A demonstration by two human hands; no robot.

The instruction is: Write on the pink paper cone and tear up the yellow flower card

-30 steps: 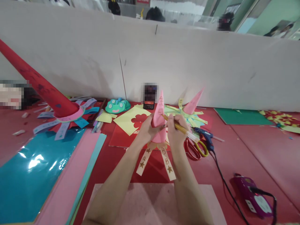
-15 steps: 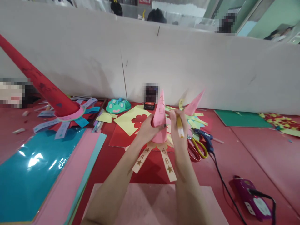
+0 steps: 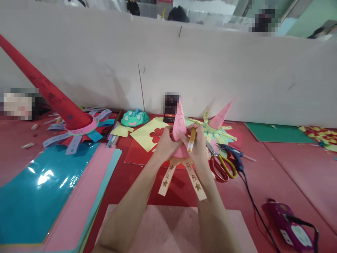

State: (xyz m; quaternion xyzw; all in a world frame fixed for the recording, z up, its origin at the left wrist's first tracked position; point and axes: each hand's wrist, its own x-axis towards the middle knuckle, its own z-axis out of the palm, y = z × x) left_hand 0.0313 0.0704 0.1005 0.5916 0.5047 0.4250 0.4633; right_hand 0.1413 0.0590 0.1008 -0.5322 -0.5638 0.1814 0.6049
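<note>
Both hands (image 3: 165,144) hold a pink cone (image 3: 180,123), the right (image 3: 199,144) also a marker (image 3: 192,139).

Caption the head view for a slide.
Left hand holds a lettered pink paper cone; right hand grips a gold marker.

**Room Condition: Marked Surfaces, Partial View Beyond**

A matte white upright partition (image 3: 223,70) stands along the rear of a smooth red worktop (image 3: 310,165). One long, dark, slightly slanted line (image 3: 141,84) runs down its face; a short dark mark (image 3: 180,31) is noted higher up. A transparent strip (image 3: 229,23) tops the partition. Beyond, at upper right, a pale green wall (image 3: 317,17) shows. A straight seam (image 3: 300,187) crosses the worktop at right. Soft shadow (image 3: 109,80) falls on the partition's left.
</note>
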